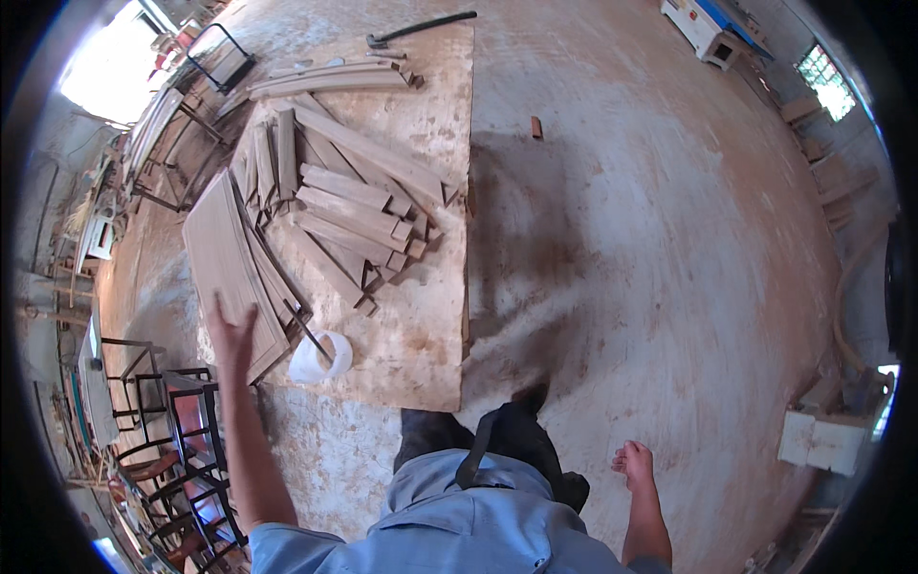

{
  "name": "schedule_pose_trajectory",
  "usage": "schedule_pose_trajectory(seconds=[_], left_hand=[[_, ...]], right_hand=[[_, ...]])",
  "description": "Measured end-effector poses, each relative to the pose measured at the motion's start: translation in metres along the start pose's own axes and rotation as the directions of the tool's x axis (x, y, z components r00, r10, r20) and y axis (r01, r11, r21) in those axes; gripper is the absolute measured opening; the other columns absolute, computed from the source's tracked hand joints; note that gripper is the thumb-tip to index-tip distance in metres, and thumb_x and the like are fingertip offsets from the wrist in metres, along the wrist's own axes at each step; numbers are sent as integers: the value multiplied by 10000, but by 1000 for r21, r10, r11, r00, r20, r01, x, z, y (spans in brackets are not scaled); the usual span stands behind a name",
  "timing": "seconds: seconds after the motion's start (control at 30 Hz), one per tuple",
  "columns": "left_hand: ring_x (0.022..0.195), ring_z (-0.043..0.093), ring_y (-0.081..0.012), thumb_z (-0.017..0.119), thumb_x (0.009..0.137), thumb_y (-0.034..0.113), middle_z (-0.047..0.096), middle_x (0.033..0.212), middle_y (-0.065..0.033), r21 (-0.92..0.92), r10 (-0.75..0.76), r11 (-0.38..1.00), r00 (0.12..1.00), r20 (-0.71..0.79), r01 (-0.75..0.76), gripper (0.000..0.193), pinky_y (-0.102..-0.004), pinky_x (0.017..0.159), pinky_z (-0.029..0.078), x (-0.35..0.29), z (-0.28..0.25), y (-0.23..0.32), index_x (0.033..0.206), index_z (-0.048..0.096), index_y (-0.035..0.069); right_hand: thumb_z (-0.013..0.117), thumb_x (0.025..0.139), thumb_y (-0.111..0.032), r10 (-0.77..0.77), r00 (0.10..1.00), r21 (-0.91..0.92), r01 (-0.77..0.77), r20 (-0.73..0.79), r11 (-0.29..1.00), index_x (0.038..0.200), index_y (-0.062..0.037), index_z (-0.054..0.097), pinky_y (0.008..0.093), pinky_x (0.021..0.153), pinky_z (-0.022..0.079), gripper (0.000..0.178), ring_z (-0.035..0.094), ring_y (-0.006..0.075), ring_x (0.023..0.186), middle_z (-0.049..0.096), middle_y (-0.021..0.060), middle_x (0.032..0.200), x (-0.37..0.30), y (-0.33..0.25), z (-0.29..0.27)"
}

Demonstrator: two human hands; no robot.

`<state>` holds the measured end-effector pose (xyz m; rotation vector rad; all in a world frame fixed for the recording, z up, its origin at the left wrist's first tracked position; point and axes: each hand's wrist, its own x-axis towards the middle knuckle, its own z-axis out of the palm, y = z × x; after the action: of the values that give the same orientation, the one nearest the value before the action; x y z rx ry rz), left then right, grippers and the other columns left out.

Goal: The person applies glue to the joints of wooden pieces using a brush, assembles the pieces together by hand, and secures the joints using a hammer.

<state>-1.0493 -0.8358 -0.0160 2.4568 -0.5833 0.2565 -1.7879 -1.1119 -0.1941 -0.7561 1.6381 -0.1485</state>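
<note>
My left hand (231,337) reaches over a stack of flat wooden panels (228,258) at the left side of the work table (411,364), its fingers spread and nothing in them. Whether it touches the top panel I cannot tell. Just right of it stands a white round container (304,365) with a thin dark stick (304,328) leaning out of it. My right hand (634,462) hangs at my side over the floor, fingers loosely curled, with nothing visible in them. Several short wooden strips (349,215) lie piled on the table beyond the container.
Long wooden strips (330,81) and a dark hammer-like tool (421,31) lie at the table's far end. Dark metal chair frames (196,459) stand left of me. A small reddish block (536,126) rests on the floor right of the table. A machine (703,29) stands far right.
</note>
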Motion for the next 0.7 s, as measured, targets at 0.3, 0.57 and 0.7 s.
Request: schedule_pose_trajectory(seconds=[0.3, 0.57, 0.7], left_hand=[[1036, 598, -265, 681, 847, 292, 586, 1180, -200, -355, -175, 851, 846, 504, 388, 713, -342, 875, 484, -58, 168, 250, 1396, 346, -13], [1115, 557, -385, 688, 779, 424, 566, 1160, -299, -80, -317, 935, 916, 244, 345, 749, -427, 954, 432, 105, 281, 278, 1256, 433, -93], [1150, 534, -360, 718, 745, 468, 513, 1247, -264, 202, -567, 811, 822, 45, 549, 772, -412, 960, 446, 197, 330, 249, 1215, 458, -87]], right_hand=[[535, 920, -195, -163, 981, -164, 178, 101, 970, 1063, -7, 563, 281, 500, 504, 238, 577, 126, 593, 600, 65, 782, 82, -137, -12], [561, 901, -139, -445, 850, -461, 527, 281, 714, 1072, 25, 583, 238, 550, 496, 238, 587, 112, 652, 624, 74, 820, 136, -304, 18], [551, 901, -121, -392, 909, -425, 413, 141, 805, 1011, 18, 583, 242, 521, 492, 179, 575, 112, 606, 609, 69, 787, 174, -374, -4]])
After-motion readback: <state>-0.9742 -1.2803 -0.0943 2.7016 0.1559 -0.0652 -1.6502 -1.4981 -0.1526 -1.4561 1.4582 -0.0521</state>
